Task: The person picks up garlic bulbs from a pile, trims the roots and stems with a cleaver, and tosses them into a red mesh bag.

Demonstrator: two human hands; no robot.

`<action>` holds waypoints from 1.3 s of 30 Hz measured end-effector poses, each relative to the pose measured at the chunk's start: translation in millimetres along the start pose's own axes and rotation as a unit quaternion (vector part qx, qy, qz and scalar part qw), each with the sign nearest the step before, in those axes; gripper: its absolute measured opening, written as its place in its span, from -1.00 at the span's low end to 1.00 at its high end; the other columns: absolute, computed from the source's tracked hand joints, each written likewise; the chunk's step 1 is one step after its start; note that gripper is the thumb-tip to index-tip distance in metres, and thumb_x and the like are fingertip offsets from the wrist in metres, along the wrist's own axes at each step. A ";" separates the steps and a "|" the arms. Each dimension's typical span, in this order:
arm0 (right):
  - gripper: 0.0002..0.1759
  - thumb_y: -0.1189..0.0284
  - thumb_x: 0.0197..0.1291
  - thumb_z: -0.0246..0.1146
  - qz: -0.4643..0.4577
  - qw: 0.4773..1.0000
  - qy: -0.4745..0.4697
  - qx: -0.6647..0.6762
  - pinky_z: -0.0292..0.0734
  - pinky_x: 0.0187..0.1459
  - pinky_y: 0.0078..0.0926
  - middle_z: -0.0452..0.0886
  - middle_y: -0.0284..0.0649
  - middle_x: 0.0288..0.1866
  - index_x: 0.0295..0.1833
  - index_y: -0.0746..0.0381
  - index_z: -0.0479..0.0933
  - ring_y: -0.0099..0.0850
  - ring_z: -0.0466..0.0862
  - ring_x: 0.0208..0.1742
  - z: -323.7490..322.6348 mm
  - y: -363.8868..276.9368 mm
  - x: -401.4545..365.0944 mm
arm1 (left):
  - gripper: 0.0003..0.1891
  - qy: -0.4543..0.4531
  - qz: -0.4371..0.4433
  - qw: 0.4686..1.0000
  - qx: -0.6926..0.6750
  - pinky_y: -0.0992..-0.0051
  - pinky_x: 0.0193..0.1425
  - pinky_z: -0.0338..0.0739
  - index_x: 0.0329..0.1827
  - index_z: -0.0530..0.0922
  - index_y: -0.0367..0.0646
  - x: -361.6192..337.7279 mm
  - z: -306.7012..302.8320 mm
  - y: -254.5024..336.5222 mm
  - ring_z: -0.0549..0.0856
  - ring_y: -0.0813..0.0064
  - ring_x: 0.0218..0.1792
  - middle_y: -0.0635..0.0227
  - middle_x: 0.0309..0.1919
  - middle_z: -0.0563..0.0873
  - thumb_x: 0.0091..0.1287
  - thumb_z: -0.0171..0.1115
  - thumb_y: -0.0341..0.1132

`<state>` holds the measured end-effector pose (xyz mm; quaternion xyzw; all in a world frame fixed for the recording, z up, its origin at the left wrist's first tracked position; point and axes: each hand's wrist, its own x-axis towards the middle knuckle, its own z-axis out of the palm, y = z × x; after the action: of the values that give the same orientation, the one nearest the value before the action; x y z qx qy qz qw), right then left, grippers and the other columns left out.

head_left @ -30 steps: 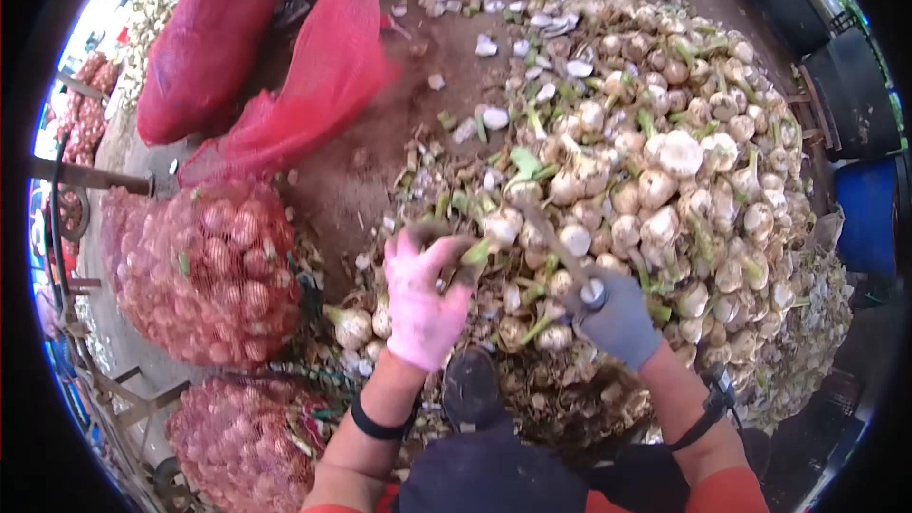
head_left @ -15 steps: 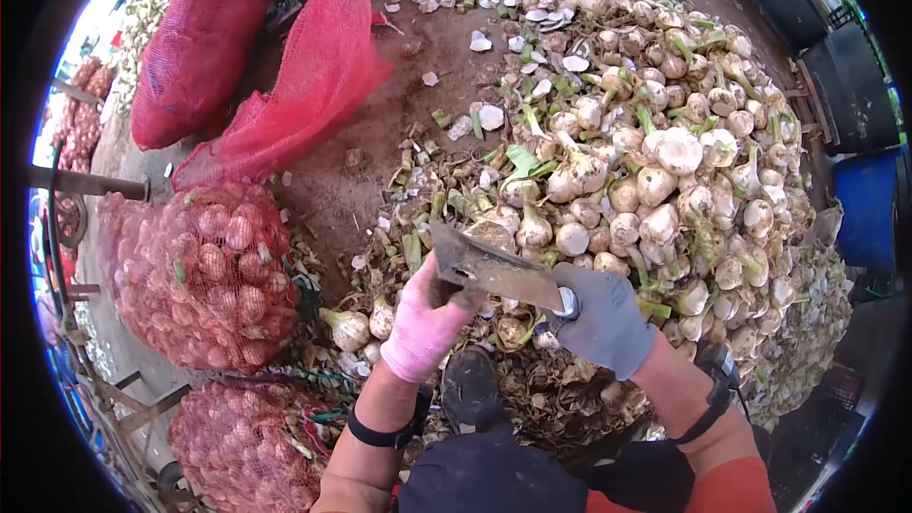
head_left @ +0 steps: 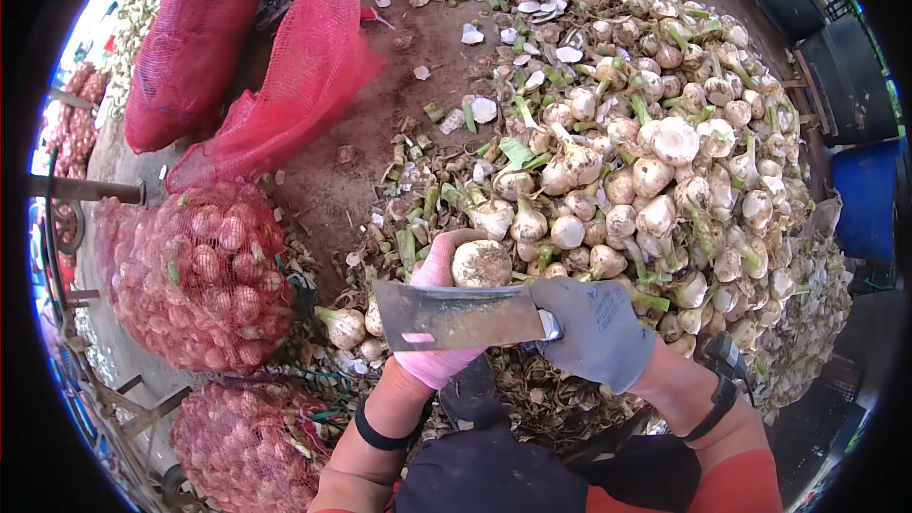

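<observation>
My left hand [head_left: 432, 361], in a pink glove, holds a pale onion bulb [head_left: 482, 264] palm up. A wide flat knife blade [head_left: 458, 316] lies across that hand just below the bulb, pointing left. My right hand [head_left: 594, 331], in a grey glove, grips the knife's handle. Both hands sit at the near edge of a big heap of untrimmed onions [head_left: 665, 171] with green stalks.
Filled red mesh sacks of onions [head_left: 195, 271] stand at the left, another sack [head_left: 247, 437] below it. Empty red mesh bags [head_left: 294, 66] lie further back. Cut stalks and skins litter the ground [head_left: 380, 161]. A blue bin [head_left: 864, 209] and dark crates stand at the right.
The left hand turned palm up with a bulb in it. The knife swung from pointing away to lying flat across the left hand, blade to the left.
</observation>
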<state>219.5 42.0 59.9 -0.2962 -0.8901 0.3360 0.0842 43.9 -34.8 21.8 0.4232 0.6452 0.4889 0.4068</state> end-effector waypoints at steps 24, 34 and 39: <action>-0.85 0.68 0.08 0.32 0.329 0.858 0.223 0.325 0.46 -0.35 -0.60 0.56 -0.37 -0.40 -0.30 0.28 0.50 -0.61 0.52 -0.41 22.7 93.4 -35.8 | -0.24 -0.005 -0.181 0.832 0.525 0.13 0.35 0.32 0.15 0.45 -0.16 -19.5 -44.6 -64.2 0.60 0.14 0.08 0.14 -0.06 0.65 -0.07 0.54 0.03; -0.89 0.55 0.11 0.37 0.235 0.927 0.067 0.285 0.54 -0.26 -0.54 0.62 -0.31 -0.39 -0.31 0.26 0.55 -0.58 0.60 -0.32 14.7 42.7 -22.1 | -0.27 -0.001 -0.171 0.985 -0.038 0.55 0.04 0.58 0.24 0.33 -0.22 -34.1 -40.4 -59.7 0.60 0.62 -0.08 0.40 -0.12 0.61 -0.04 0.48 -0.60; -0.75 0.39 0.07 0.40 0.121 0.986 0.028 0.109 0.56 -0.32 -0.40 0.64 -0.04 -0.41 -0.17 0.26 0.57 -0.25 0.69 -0.41 16.5 20.7 -13.9 | -0.30 -0.091 -0.210 0.950 -0.212 0.52 0.09 0.55 0.25 0.34 -0.16 -25.2 -25.5 -11.0 0.61 0.58 -0.06 0.41 -0.11 0.62 0.00 0.43 -0.59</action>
<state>234.8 37.2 34.6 -0.4002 -0.8031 0.4301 0.1001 26.3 -67.7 18.7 0.2251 0.5607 0.4778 0.6377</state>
